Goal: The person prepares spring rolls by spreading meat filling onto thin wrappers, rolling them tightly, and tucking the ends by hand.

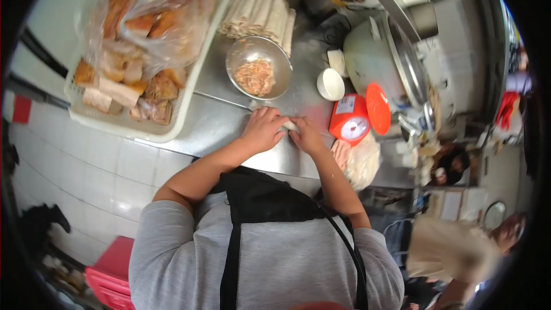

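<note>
"Steel makes up the counter [215, 119] in this kitchen, and white floor tiles [120, 158] show to the left of it in the head view. What are the hands doing there?"

"Both are at the near side of the counter, over one pale roll [291, 126]. It lies between them, just below the metal bowl [236, 51]."

"And how does the left hand [263, 129] stand?"

"Palm down, its fingers bent and close together, touching the roll's left end."

"The right hand [308, 136]?"

"It curls over the other end, fingers bent too. Whether either one squeezes or only rests there cannot be told, since the knuckles hide the undersides."

"What sits around them?"

"The bowl holds a pinkish, chopped filling [256, 76]. Behind it, more pale rolls [255, 8] lie stacked side by side. To the right come a small white cup [330, 85] and a red scale [348, 120], with a round red disc [378, 109] tilted beside its dial. A soft whitish heap [364, 162] lies near the right forearm, too blurred to name."

"And on the left?"

"A white basket [185, 103] of browned meat chunks [117, 89], partly covered by a clear plastic bag [166, 40]."

"Is anyone else about?"

"Yes, a person in a tan shirt [447, 247], at the lower right, well apart from the roll."
</note>
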`<move>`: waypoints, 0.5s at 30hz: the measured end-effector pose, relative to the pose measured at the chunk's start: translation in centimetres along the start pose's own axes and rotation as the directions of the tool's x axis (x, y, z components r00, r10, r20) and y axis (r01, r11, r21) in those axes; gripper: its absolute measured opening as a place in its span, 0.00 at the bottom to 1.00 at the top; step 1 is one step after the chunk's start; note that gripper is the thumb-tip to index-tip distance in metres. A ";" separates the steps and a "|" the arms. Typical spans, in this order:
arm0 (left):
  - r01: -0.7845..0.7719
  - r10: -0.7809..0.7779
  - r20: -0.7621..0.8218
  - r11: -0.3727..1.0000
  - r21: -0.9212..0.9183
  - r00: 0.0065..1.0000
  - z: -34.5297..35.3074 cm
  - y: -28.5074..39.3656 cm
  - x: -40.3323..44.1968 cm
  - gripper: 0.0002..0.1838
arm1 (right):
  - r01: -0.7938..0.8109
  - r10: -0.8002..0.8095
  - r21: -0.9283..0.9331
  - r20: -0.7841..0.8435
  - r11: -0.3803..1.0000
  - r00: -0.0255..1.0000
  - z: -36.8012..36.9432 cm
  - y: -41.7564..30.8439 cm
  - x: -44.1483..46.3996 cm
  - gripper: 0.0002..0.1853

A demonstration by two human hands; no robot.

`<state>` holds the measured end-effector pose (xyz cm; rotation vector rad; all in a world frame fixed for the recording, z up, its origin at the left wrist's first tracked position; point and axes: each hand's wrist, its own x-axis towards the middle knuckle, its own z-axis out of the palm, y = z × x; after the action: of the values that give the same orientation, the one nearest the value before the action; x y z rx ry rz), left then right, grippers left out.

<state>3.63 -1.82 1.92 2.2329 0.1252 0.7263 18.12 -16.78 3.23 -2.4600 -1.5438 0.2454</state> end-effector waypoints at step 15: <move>0.717 -0.238 0.834 -0.427 -0.551 0.498 2.4 -3.7 -1.6 0.23 | -0.676 0.179 0.445 0.743 0.587 0.645 -3.3 -4.2 2.5 0.18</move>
<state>4.13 -1.30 -2.73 0.4071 0.3493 -0.3088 16.46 -13.09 7.46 -2.1107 -0.6241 1.5948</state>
